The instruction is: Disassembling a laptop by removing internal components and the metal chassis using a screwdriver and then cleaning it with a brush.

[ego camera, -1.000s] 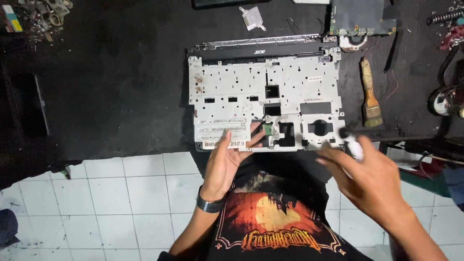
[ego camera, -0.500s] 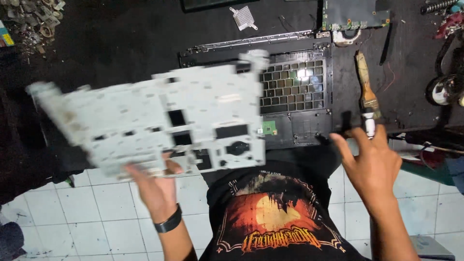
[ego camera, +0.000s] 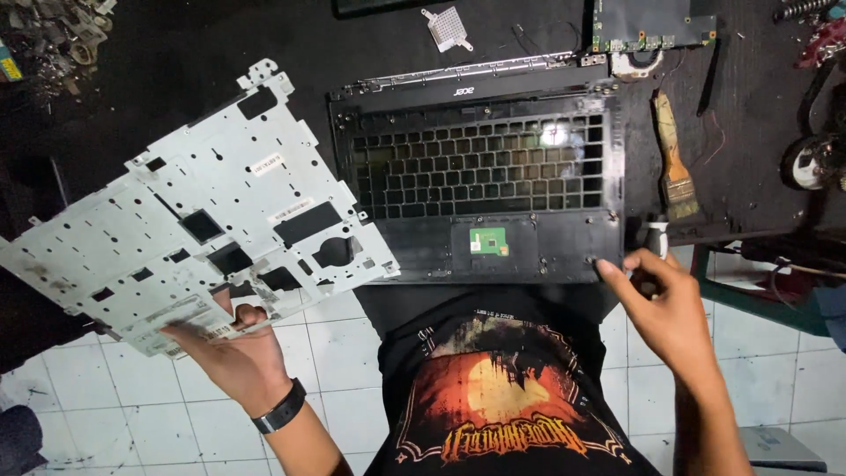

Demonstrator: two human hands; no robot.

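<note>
My left hand grips the near edge of a silver metal laptop backing plate with many cut-outs, held tilted in the air to the left of the laptop case. A black laptop palm-rest shell lies on the dark bench with its empty keyboard grid facing up and a small green board at the touchpad spot. My right hand hovers at the shell's near right corner, fingers apart, touching or nearly touching that corner; a small white-tipped tool stands just behind it.
A wooden-handled brush lies right of the shell. A green circuit board and a small metal heat-sink piece sit at the back. Loose screws and parts pile up at the back left. White floor tiles show below the bench.
My left hand has lifted the metal plate off the laptop shell and swung it left, uncovering the keyboard grid. My right hand has moved to the shell's near right corner.
</note>
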